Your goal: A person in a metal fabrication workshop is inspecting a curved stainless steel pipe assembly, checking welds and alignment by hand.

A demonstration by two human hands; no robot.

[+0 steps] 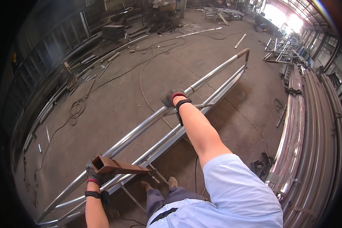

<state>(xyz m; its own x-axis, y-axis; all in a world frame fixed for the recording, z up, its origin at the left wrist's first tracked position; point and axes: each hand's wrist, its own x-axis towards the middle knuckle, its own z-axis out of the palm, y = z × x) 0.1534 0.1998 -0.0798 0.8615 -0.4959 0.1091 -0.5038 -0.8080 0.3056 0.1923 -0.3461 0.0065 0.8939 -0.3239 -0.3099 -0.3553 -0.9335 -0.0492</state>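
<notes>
A long metal tube frame (135, 130) runs slantwise from the lower left to the upper right in front of me, with shiny parallel rails. My right hand (173, 97), in a dark glove with a red cuff, is closed around its upper rail near the middle. Toward the lower left, my left hand (97, 175), gloved too, closes on the same rail; its fingers are partly hidden. Right beside that hand is the open end of a rusty square tube (121, 166), which crosses the frame. A small clamp-like fitting (152, 171) sits at the tube's other end.
Bundles of long metal tubes (311, 125) lie along the right. Another tube frame (281, 49) rests at the far right. A coiled cable (78, 108) and trailing hoses cross the concrete floor (114, 91). Scrap and metal stacks (113, 32) line the back left. My shoes (172, 181) are below the frame.
</notes>
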